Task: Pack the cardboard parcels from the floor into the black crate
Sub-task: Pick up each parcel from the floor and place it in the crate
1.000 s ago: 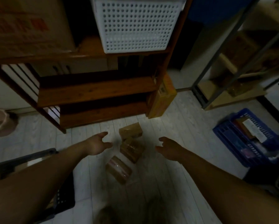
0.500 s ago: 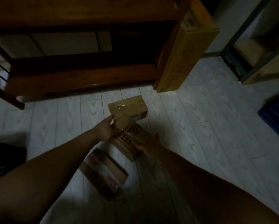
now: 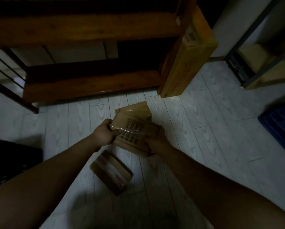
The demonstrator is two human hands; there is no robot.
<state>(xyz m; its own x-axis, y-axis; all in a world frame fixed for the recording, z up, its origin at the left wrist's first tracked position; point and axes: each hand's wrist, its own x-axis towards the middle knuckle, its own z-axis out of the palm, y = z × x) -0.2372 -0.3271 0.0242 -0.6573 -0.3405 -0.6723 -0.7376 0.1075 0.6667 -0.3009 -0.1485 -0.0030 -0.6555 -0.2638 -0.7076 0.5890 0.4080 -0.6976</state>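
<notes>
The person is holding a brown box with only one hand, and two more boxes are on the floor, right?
No, both hands: the head view shows the left hand and the right hand gripping opposite sides of the held parcel. The far parcel and near parcel lie on the floor.

Ahead of me a dark brown wooden shelf unit point(image 3: 88, 85) standing on the pale wood-grain plank floor point(image 3: 212, 129), a tall yellow cardboard box point(image 3: 188, 63) upright against its right end, a dark metal-framed rack point(image 3: 234, 63) further right, a blue plastic crate point(image 3: 282, 128) at my right edge
</notes>
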